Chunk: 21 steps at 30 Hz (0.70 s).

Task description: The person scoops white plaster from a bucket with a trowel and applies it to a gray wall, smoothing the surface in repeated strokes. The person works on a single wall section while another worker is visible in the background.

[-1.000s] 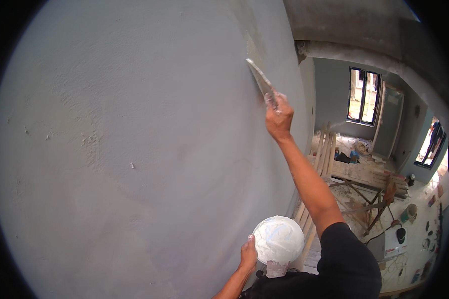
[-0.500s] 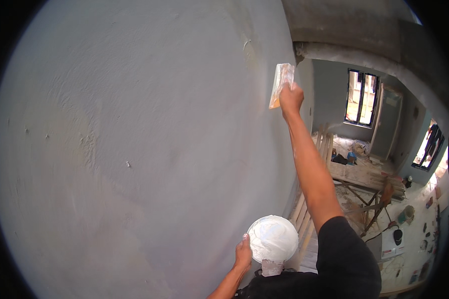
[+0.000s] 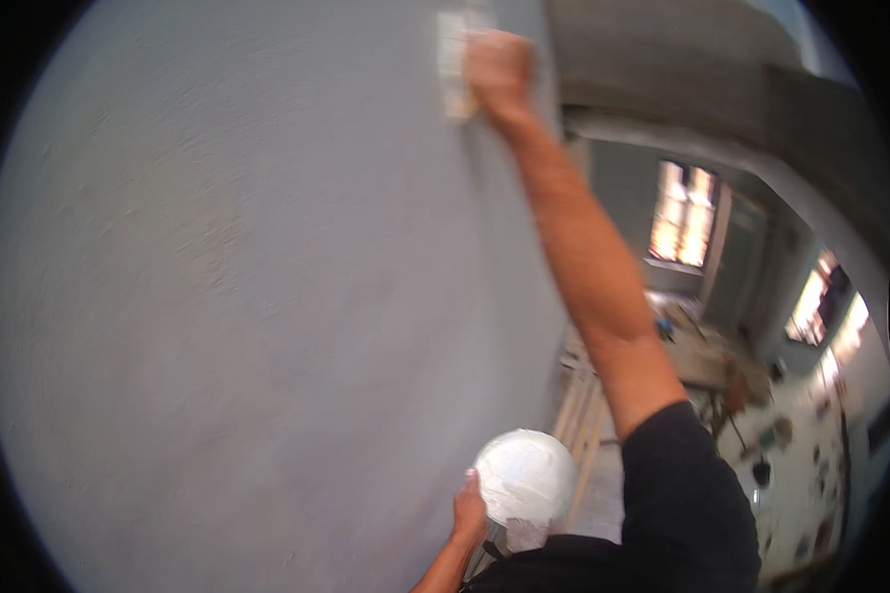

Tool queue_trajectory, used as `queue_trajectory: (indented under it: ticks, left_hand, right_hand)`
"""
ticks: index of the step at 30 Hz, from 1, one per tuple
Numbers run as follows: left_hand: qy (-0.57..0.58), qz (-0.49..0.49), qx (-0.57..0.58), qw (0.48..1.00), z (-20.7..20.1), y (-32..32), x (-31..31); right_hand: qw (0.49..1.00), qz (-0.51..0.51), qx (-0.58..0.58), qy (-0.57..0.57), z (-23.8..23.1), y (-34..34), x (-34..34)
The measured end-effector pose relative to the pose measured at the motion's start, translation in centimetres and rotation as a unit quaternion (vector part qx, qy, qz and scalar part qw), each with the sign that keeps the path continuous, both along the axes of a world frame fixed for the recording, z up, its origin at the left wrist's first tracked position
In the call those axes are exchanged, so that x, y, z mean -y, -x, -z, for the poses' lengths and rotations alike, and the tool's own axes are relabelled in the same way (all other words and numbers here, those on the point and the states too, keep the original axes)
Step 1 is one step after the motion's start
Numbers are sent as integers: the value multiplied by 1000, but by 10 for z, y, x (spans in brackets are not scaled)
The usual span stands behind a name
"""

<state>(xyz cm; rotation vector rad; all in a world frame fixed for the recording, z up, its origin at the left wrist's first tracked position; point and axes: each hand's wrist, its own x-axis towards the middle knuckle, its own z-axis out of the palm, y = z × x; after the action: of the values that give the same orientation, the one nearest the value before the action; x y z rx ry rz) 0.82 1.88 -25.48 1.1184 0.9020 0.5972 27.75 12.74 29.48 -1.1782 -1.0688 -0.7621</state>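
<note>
The right arm (image 3: pixel 588 267) stretches up and to the left from the lower right, only slightly bent at the elbow, with the forearm bare and the wrist near straight. At its end, high in the view, the right hand (image 3: pixel 502 71) is curled into a grip; it is blurred, so the fingers seem folded but cannot be told apart. The left hand (image 3: pixel 470 511) sits low, close to the torso, thumb pointing up, its short stretch of forearm (image 3: pixel 445 563) slanting in from the lower edge.
</note>
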Motion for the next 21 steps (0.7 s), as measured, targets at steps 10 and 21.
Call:
queue_trajectory:
  ticks: [10,21]
  left_hand:
    - [83,41,72,993,-63,13,4]
    - [108,-32,46,993,-38,-3,6]
  right_hand:
    - [964,-38,59,-256,92,45,25]
    - [975,-66,74,-201,134,16,-29]
